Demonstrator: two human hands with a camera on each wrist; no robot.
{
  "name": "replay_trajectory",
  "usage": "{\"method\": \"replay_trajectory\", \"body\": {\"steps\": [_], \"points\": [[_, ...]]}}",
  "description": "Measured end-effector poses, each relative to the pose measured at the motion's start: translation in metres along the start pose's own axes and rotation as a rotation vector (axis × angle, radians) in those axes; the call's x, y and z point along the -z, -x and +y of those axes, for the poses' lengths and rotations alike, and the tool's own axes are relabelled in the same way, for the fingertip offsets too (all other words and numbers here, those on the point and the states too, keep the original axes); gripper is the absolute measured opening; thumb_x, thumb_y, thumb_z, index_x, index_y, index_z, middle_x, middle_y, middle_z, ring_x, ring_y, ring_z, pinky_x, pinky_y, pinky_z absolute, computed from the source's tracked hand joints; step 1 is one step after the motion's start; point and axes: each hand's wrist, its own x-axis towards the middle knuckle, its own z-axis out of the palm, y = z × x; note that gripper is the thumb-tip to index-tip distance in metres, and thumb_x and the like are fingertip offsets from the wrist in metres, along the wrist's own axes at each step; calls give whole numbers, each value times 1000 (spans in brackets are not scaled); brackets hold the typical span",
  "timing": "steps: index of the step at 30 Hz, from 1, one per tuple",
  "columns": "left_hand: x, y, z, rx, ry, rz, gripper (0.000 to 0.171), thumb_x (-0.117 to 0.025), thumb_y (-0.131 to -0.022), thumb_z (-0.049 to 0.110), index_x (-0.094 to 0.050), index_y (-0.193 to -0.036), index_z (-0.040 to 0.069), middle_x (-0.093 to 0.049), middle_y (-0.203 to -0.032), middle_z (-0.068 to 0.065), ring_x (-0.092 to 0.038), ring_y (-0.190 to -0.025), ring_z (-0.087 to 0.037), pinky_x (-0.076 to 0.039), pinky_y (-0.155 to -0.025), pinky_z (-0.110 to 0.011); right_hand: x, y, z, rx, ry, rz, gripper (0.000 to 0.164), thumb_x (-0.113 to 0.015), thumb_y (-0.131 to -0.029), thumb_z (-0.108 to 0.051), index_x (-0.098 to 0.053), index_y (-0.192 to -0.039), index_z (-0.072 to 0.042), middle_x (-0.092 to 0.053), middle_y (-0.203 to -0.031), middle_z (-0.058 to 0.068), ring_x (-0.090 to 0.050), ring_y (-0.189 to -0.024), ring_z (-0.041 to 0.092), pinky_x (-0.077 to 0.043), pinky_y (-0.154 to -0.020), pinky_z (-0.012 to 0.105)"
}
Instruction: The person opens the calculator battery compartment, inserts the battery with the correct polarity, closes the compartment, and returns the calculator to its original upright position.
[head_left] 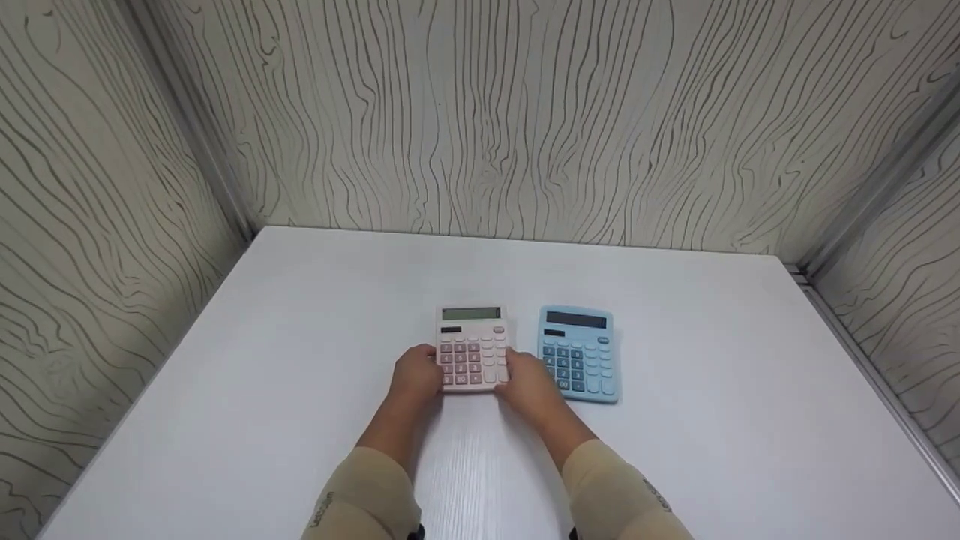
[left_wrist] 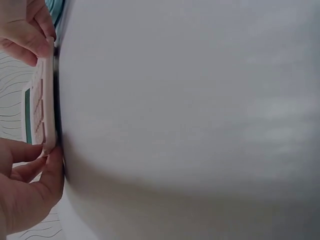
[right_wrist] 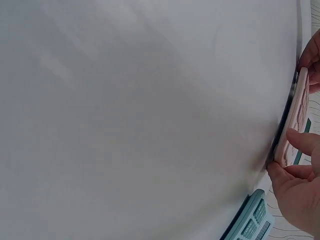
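Both hands grip a pink calculator [head_left: 471, 330] by its lower sides, its keys and screen facing up. My left hand [head_left: 417, 373] pinches the left edge, thumb on top and fingers at the side, as the left wrist view shows at the calculator's near corner [left_wrist: 48, 115]. On the opposite edge my right hand [head_left: 531, 386] pinches the lower right corner, its thumb over the keys in the right wrist view. A dark shadow line runs under the pink body close over the table. Just right of the right hand lies a blue calculator [head_left: 596, 352], partly covered by that hand.
The white table [head_left: 262, 375] reaches back to a wall panel [head_left: 480, 127] with a wood-grain pattern. Similar panels stand at left and right, with grey metal posts [head_left: 187, 120] at the corners.
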Motion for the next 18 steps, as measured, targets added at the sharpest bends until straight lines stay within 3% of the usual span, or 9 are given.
{"method": "replay_trajectory", "body": {"steps": [11, 18], "points": [[2, -3, -2, -30, -115, -8, 42, -48, -83, 0, -52, -124, 0, -53, -126, -15, -43, -123, -32, -34, -101, -42, -3, 1, 0, -8, 82, -2, 54, -60, -87, -18, -41, -135, -5, -48, -133, 11, -42, -125, 28, -33, -102, 41], [14, -6, -1, -23, -183, -63, 50, -50, -86, 14, -41, -134, 0, -43, -136, -17, -35, -129, -34, -28, -105, -44, 28, -2, 0, -39, 69, -2, 54, -58, -89, -27, -40, -137, -10, -42, -139, 9, -34, -131, 29, -27, -105, 44]]}}
